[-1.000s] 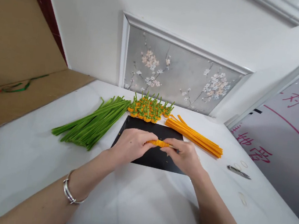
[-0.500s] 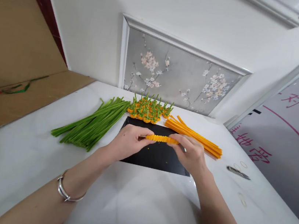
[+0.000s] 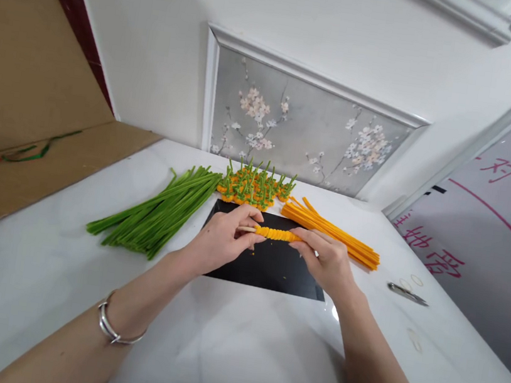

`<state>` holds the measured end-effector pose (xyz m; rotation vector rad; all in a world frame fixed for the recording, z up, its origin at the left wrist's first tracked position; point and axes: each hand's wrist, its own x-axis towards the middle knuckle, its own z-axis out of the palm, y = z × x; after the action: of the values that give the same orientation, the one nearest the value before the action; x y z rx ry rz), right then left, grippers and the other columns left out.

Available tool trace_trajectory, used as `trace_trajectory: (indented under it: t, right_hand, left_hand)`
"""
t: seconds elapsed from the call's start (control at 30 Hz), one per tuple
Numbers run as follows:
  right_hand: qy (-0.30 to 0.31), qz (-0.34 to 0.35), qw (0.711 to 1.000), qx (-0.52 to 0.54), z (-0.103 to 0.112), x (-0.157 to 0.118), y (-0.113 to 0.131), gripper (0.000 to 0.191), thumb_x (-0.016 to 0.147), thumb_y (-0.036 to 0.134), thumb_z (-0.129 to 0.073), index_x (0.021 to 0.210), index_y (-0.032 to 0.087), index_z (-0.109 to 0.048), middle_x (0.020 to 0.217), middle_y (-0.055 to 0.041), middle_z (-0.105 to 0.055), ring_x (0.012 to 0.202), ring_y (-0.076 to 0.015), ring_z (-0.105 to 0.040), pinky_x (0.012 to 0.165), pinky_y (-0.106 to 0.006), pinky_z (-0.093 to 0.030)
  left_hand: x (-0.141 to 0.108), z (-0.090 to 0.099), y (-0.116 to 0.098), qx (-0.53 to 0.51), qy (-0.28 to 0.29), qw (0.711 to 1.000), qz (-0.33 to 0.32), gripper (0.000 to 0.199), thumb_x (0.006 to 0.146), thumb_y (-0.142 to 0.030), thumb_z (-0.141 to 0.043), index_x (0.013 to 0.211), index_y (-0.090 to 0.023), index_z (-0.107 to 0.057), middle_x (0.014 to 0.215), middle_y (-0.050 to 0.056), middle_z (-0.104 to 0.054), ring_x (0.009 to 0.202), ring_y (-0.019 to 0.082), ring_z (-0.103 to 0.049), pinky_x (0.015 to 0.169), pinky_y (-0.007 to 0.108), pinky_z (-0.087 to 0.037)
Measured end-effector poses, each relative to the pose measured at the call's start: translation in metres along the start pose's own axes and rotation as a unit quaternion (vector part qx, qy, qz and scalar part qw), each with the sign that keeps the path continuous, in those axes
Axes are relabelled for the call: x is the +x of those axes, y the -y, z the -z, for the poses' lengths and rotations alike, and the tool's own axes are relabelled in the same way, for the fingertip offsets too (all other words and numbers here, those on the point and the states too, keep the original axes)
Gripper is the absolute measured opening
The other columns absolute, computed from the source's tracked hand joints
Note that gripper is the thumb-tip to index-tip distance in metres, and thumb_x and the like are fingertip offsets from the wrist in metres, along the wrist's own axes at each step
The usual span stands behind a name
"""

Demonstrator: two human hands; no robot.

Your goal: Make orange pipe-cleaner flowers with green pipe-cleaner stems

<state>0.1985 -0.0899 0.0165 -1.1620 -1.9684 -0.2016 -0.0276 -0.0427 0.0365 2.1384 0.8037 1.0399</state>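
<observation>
Head view: the orange coil (image 3: 276,234), wound on a thin stick (image 3: 246,229), lies level at the centre of the frame, above the black mat (image 3: 268,269). The left hand (image 3: 225,238) pinches its left end and the stick; the right hand (image 3: 324,258) pinches its right end. Orange-and-green flower pieces (image 3: 252,186) stand just beyond the mat, green stems (image 3: 158,209) lie left of centre, orange stems (image 3: 333,231) right, and metal snippers (image 3: 407,294) at centre right.

Silver bangle (image 3: 115,330) with overlapping bands around the left wrist, bare forearms, no sleeves showing, bare right wrist
</observation>
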Motion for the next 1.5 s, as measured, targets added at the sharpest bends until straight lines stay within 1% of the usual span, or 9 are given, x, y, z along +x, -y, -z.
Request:
trace_trajectory:
  t: [0.2,0.4,0.67,0.9,1.0,1.07,1.2,1.33,1.5]
  right_hand:
    - [-0.002,-0.002,1.0,0.002,0.001,0.0,0.0,0.018,0.091,0.029,-0.055,0.1,0.021,-0.068,0.08,-0.0028,-0.07,0.067,-0.0163,-0.064,0.066,-0.03,-0.052]
    - [0.017,-0.02,0.999,0.024,0.001,-0.001,-0.001,0.02,0.092,0.031,-0.053,0.1,0.02,-0.068,0.075,-0.0032,-0.07,0.062,-0.0162,-0.064,0.061,-0.029,-0.052]
    - [0.087,-0.103,0.984,0.115,0.005,0.001,0.005,0.02,0.091,0.031,-0.052,0.094,0.019,-0.068,0.063,0.0016,-0.064,0.044,-0.0095,-0.055,0.051,-0.022,-0.047]
    - [0.103,-0.121,0.978,0.137,0.008,0.002,0.007,0.021,0.091,0.031,-0.052,0.092,0.018,-0.068,0.063,0.0014,-0.064,0.044,-0.0086,-0.053,0.049,-0.02,-0.046]
    - [0.095,-0.105,0.983,0.12,0.007,0.001,0.005,0.022,0.091,0.032,-0.051,0.095,0.018,-0.068,0.061,0.0018,-0.064,0.043,-0.0089,-0.054,0.049,-0.021,-0.047]
    - [0.082,-0.083,0.989,0.088,0.006,0.001,0.003,0.021,0.091,0.032,-0.053,0.097,0.019,-0.068,0.064,0.0011,-0.066,0.046,-0.0102,-0.056,0.052,-0.022,-0.048]
    - [0.05,-0.021,0.998,0.023,0.005,0.001,0.002,0.02,0.091,0.032,-0.055,0.102,0.023,-0.069,0.086,-0.0028,-0.071,0.069,-0.0154,-0.066,0.066,-0.027,-0.053]
    - [0.027,-0.003,1.0,-0.003,0.004,0.001,0.006,0.02,0.092,0.028,-0.053,0.102,0.024,-0.069,0.095,-0.0029,-0.072,0.081,-0.0162,-0.067,0.075,-0.028,-0.053]
    - [0.018,0.038,0.998,-0.042,-0.004,0.0,0.009,0.015,0.091,0.026,-0.055,0.095,0.022,-0.069,0.089,-0.0029,-0.073,0.078,-0.0161,-0.065,0.075,-0.03,-0.049]
  left_hand:
    - [0.0,-0.001,0.003,0.016,-0.05,0.998,-0.031,0.008,0.078,-0.023,-0.064,0.079,-0.018,-0.058,0.069,-0.004,-0.064,0.057,0.009,-0.063,0.058,0.018,-0.051]
    - [0.001,0.0,0.007,0.115,-0.085,0.982,-0.125,0.01,0.082,-0.025,-0.063,0.076,-0.018,-0.064,0.065,-0.003,-0.064,0.056,0.008,-0.057,0.052,0.018,-0.043]
    - [0.0,0.001,0.007,0.156,-0.099,0.961,-0.206,0.012,0.085,-0.025,-0.062,0.075,-0.017,-0.063,0.066,-0.003,-0.064,0.057,0.008,-0.056,0.055,0.018,-0.041]
    - [0.0,0.001,0.007,0.169,-0.094,0.958,-0.21,0.017,0.087,-0.027,-0.059,0.074,-0.017,-0.061,0.064,-0.003,-0.061,0.056,0.008,-0.055,0.055,0.02,-0.04]
    - [-0.001,0.003,0.007,0.181,-0.076,0.964,-0.181,0.019,0.089,-0.031,-0.056,0.075,-0.018,-0.062,0.066,-0.002,-0.063,0.059,0.009,-0.056,0.057,0.02,-0.042]
    - [0.0,0.004,0.006,0.198,-0.055,0.969,-0.137,0.017,0.087,-0.036,-0.058,0.084,-0.02,-0.063,0.076,-0.002,-0.067,0.066,0.011,-0.061,0.062,0.021,-0.045]
    - [0.0,0.004,0.007,0.248,-0.011,0.964,-0.1,0.037,0.076,-0.042,-0.069,0.107,-0.023,-0.061,0.094,0.002,-0.071,0.084,0.019,-0.065,0.076,0.029,-0.048]
    - [-0.001,-0.001,0.01,0.291,0.026,0.95,-0.111,0.013,0.085,-0.03,-0.06,0.092,-0.021,-0.067,0.079,0.002,-0.072,0.073,0.018,-0.065,0.07,0.027,-0.046]
    - [-0.002,-0.007,0.011,0.303,0.014,0.945,-0.119,0.009,0.083,-0.026,-0.062,0.088,-0.022,-0.069,0.071,0.001,-0.07,0.068,0.017,-0.063,0.063,0.025,-0.044]
